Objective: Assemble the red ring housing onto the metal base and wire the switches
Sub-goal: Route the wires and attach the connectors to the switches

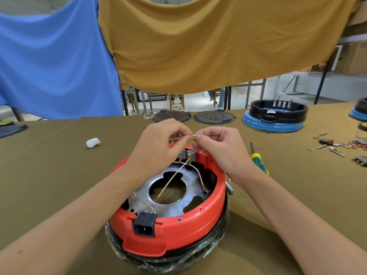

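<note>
Red ring housing [190, 221] sits on metal base [174, 195] below your fingers [188, 137]; two wires on switches [187, 154]. Both hands pinch brass terminal [194, 136], unconnected.

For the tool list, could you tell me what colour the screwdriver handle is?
The screwdriver handle is green and yellow, seen in the head view.

An assembly workshop: a long bench under olive cloth [59, 175], duplicate black housings on blue bases [276, 118] at one o'clock, round base plates [214, 117] at twelve, a green-handled screwdriver [258, 158] and loose switches and wire offcuts [337, 145] at two.
</note>
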`<state>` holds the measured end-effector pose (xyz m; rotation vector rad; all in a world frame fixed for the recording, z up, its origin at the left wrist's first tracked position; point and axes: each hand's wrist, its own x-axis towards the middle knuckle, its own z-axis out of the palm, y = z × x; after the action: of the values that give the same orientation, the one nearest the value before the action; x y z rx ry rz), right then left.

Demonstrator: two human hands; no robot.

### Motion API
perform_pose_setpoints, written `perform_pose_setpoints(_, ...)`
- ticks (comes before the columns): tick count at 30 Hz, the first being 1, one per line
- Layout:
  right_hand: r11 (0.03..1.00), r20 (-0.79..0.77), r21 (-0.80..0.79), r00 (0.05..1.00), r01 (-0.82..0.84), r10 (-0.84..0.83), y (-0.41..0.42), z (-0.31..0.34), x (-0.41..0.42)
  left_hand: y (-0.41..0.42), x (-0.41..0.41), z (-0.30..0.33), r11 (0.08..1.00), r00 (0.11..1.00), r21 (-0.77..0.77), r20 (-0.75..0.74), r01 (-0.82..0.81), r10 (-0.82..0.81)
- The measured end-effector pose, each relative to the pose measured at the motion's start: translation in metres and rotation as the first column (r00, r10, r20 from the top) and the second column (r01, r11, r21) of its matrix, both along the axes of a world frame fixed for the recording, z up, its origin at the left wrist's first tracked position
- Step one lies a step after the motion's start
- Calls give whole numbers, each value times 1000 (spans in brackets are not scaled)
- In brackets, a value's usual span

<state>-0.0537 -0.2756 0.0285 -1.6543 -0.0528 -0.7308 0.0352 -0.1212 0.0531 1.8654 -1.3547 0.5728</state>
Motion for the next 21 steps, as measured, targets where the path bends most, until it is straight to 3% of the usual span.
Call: perform_pose_setpoints(21,998,0,69,1000,10,-10,5,1,-3,-2,-3,-2,998,979,-49,-200,31,-40)
